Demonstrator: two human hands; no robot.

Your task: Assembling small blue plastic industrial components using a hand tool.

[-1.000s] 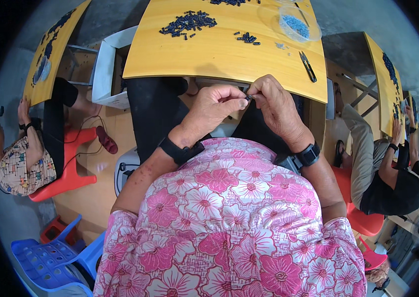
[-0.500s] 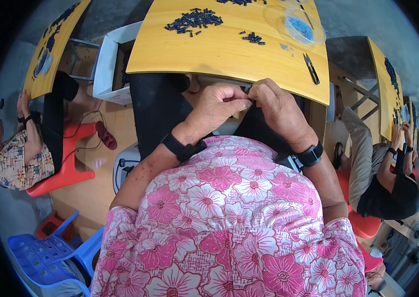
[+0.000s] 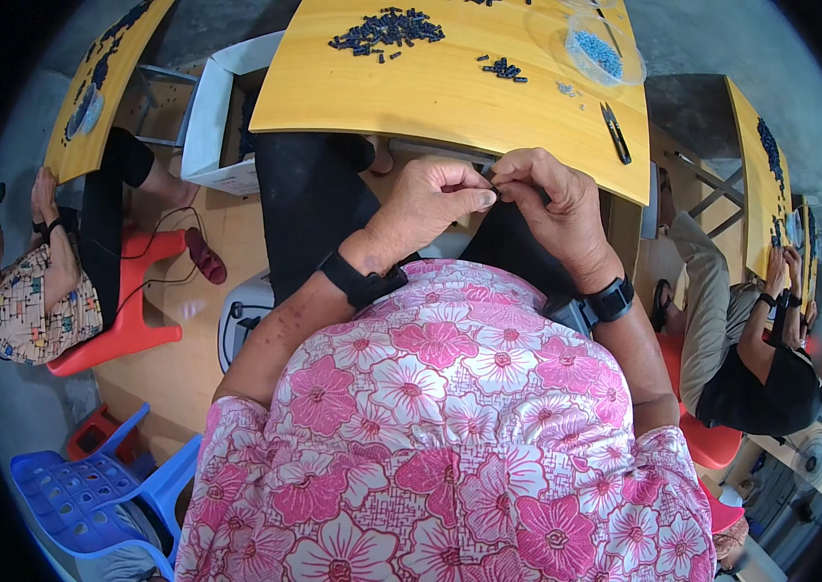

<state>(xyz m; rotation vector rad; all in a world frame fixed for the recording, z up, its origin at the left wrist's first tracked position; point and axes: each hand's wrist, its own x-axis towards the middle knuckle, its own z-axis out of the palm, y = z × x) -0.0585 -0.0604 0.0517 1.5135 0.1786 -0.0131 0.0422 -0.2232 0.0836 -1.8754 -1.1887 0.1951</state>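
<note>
In front of my lap, just off the near edge of the yellow table [image 3: 382,102], my two hands meet at the fingertips. My left hand [image 3: 438,198] is closed in a pinch on a small dark piece [image 3: 494,187], mostly hidden by the fingers. Thumb and fingers of my right hand [image 3: 558,202] are pinched together against the same spot; what they hold is too small to make out. Beyond the hands lies a small group of black cylindrical parts [image 3: 502,69], with tiny pale bits [image 3: 566,89] to its right. Black thread snips [image 3: 615,134] lie near the right corner.
A larger pile of black parts [image 3: 388,33] sits farther back. At the far right stands a clear bowl [image 3: 636,66] with light-blue bits [image 3: 597,54]. A white box [image 3: 207,145] is left of the table. Other people sit at tables on both sides. A blue chair [image 3: 81,495] stands behind left.
My right hand has turned a little, its thumb and fingers now showing more openly at the pinch. The left hand keeps its pinch. The whole view has shifted slightly.
</note>
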